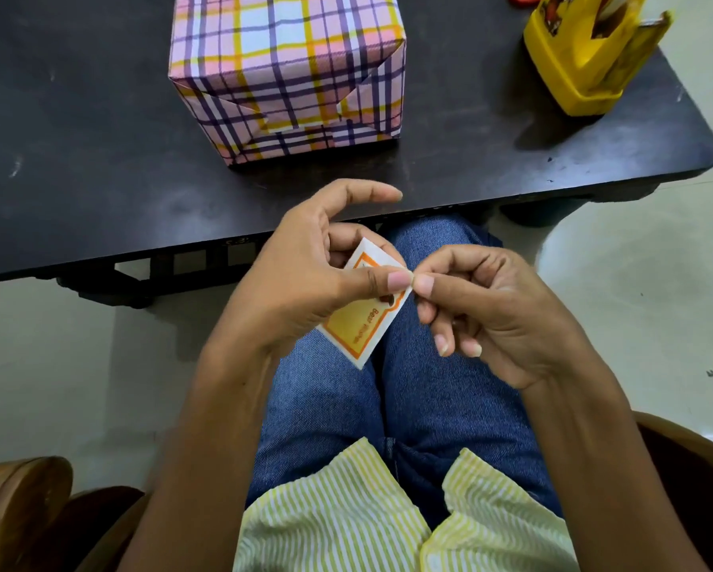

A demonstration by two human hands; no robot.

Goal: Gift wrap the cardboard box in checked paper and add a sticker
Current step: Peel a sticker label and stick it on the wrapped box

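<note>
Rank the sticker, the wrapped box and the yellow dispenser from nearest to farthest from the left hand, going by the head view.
1. sticker: held in the left hand itself.
2. wrapped box: on the table, just ahead.
3. yellow dispenser: at the table's far right corner.

Open tabletop (462, 117) separates wrapped box (288, 72) from yellow dispenser (585, 64).

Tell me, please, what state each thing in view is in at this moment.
box, fully wrapped in checked paper, end flaps folded shut, standing on the table, no sticker showing on it.
sticker, off the box, held over the lap between both hands.
left hand, holds the sticker, thumb on its face.
right hand, pinches the sticker's upper edge.
tape holder, upright on the table, untouched.
</note>
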